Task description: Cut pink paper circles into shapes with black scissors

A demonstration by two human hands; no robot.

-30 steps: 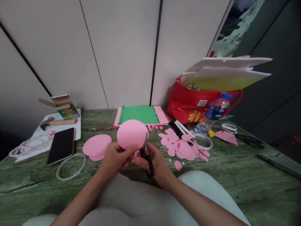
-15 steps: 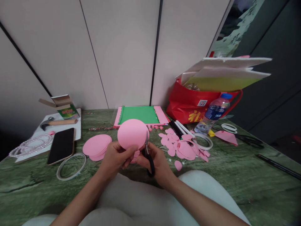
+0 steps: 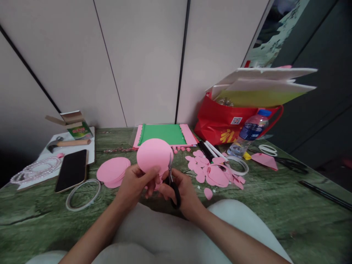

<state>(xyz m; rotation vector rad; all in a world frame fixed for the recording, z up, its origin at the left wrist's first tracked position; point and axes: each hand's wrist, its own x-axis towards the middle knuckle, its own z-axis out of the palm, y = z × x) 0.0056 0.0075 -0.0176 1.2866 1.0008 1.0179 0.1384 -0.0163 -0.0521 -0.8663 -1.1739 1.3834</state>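
A round piece of pink paper [image 3: 154, 154] is pinched by its lower edge in my left hand [image 3: 137, 183]. My right hand [image 3: 181, 189] holds black-handled scissors [image 3: 176, 194], whose blades point up at the right edge of the paper. Left of my left hand lies a stack of pink paper circles [image 3: 112, 171]. Small pink paper cutouts [image 3: 200, 165] are heaped to the right of my right hand. More pink paper shows partly below the held circle, mostly hidden by my fingers.
Behind my hands lies a green and pink paper piece [image 3: 162, 134]. A phone [image 3: 72, 170], tape roll [image 3: 83, 195] and hammer [image 3: 68, 143] lie left. At the right are a red bag [image 3: 211, 121], a bottle [image 3: 249, 132], and another tape roll [image 3: 242, 171].
The scissors' blades have moved slightly left and down over the edge of the paper circle. The held circle has shifted a little left. Fingers of both hands have moved slightly.
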